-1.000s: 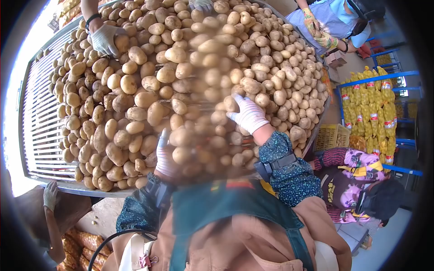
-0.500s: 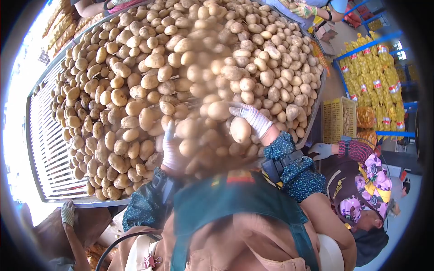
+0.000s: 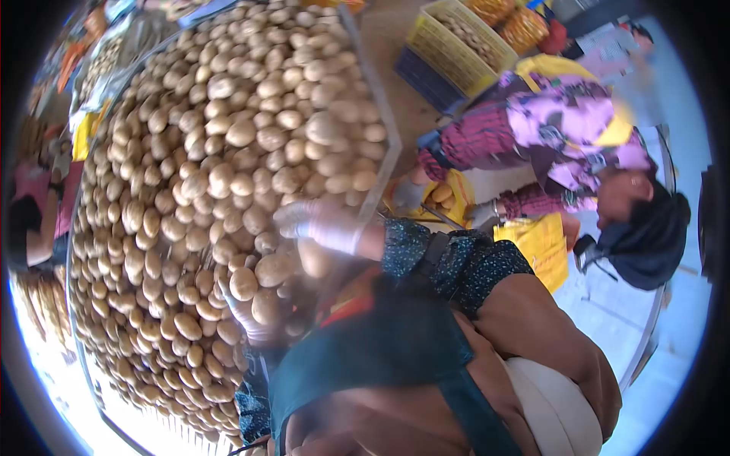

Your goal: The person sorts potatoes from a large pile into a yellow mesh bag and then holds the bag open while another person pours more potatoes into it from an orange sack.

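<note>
My right hand [image 3: 323, 226], in a pale glove and blurred by motion, is over the near right part of a large potato heap [image 3: 182, 182]. A blurred potato [image 3: 313, 258] rests against its inner side, and the fingers under it are hidden. Lower and to the left, my left hand [image 3: 252, 318], also gloved, reaches into the heap with its fingers stretched out. Right beside it lie a potato [image 3: 266, 308] and several others, touching or nearly touching the glove.
A metal rim [image 3: 388, 144] bounds the heap on the right. Beyond it, a co-worker in a purple flowered top [image 3: 563, 114] has gloved hands at a yellow bag [image 3: 458, 186] of potatoes. A yellow crate [image 3: 464, 38] stands behind. Another person's arm [image 3: 42, 243] is at the left.
The view has turned to the right, bringing the co-worker and crate closer to the middle. Both my hands now appear further left and lower in view, still at the potatoes.
</note>
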The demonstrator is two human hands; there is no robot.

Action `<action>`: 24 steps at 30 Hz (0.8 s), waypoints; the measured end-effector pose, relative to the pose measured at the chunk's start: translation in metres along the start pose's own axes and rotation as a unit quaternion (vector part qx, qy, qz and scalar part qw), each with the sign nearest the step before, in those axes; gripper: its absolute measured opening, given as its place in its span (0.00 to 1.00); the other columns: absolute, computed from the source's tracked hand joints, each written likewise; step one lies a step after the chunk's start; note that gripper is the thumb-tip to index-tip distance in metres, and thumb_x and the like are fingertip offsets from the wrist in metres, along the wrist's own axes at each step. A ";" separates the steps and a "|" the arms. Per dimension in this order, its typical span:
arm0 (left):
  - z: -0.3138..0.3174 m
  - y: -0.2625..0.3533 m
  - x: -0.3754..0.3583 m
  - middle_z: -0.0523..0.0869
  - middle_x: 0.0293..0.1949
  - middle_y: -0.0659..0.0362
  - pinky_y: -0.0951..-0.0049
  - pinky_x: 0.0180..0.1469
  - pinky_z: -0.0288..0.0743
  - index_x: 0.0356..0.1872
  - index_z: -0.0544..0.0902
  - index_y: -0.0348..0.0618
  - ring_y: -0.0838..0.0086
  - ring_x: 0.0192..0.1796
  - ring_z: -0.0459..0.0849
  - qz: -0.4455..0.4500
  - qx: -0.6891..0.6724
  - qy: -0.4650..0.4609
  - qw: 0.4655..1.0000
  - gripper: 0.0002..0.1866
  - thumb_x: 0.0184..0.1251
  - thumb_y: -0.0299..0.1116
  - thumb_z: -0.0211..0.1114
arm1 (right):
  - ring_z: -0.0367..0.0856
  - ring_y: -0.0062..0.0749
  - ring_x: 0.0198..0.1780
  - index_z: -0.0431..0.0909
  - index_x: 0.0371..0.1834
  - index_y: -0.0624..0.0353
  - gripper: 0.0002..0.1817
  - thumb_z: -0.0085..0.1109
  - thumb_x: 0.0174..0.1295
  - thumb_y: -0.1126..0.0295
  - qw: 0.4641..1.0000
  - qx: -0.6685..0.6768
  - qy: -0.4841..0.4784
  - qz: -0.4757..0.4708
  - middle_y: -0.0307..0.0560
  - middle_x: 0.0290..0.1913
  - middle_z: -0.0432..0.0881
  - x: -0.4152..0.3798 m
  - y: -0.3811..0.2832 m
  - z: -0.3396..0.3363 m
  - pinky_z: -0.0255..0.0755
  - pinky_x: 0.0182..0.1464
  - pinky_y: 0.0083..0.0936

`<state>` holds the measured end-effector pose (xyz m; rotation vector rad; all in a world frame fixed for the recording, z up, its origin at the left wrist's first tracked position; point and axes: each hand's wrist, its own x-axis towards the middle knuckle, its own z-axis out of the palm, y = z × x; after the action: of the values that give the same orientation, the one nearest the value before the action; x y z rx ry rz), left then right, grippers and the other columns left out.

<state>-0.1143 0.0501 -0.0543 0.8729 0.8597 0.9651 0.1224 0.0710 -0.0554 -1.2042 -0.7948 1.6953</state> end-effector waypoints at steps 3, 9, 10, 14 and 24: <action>0.023 0.020 0.015 0.78 0.65 0.54 0.57 0.65 0.76 0.70 0.68 0.45 0.60 0.64 0.79 -0.191 -0.265 -0.126 0.937 0.34 0.75 0.59 0.56 | 0.83 0.26 0.50 0.83 0.56 0.65 0.19 0.70 0.63 0.71 0.989 0.097 0.098 -0.055 0.47 0.46 0.88 -0.005 0.001 -0.017 0.75 0.58 0.23; 0.066 0.035 0.027 0.81 0.60 0.53 0.61 0.45 0.81 0.64 0.76 0.48 0.59 0.53 0.81 -0.314 -0.239 -0.061 0.917 0.35 0.73 0.67 0.51 | 0.84 0.26 0.48 0.82 0.57 0.65 0.19 0.69 0.63 0.71 0.966 0.170 0.161 -0.112 0.45 0.47 0.87 -0.030 -0.017 -0.036 0.76 0.56 0.22; 0.071 0.033 0.024 0.81 0.59 0.53 0.61 0.40 0.82 0.64 0.77 0.48 0.59 0.51 0.82 -0.318 -0.220 -0.058 0.920 0.35 0.72 0.68 0.51 | 0.85 0.28 0.45 0.83 0.53 0.64 0.17 0.69 0.62 0.70 0.963 0.130 0.195 -0.133 0.44 0.43 0.86 -0.031 -0.018 -0.034 0.80 0.51 0.26; 0.096 0.014 0.011 0.79 0.61 0.54 0.63 0.34 0.79 0.70 0.71 0.51 0.60 0.49 0.81 -0.352 -0.214 -0.076 0.908 0.42 0.69 0.74 0.50 | 0.85 0.36 0.39 0.80 0.45 0.61 0.15 0.70 0.61 0.65 0.882 0.467 0.050 -0.040 0.44 0.38 0.83 -0.061 -0.021 -0.061 0.84 0.39 0.35; 0.085 -0.092 0.049 0.78 0.61 0.50 0.61 0.57 0.79 0.71 0.68 0.44 0.62 0.57 0.80 -0.062 0.335 -0.203 0.918 0.36 0.74 0.61 0.52 | 0.79 0.29 0.59 0.86 0.52 0.60 0.14 0.63 0.64 0.71 0.897 0.378 0.206 -0.105 0.44 0.53 0.86 -0.092 0.022 -0.128 0.68 0.66 0.26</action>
<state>0.0061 0.0475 -0.1134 1.5222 0.8751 0.3349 0.2499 -0.0206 -0.0812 -0.8305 0.0248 1.3000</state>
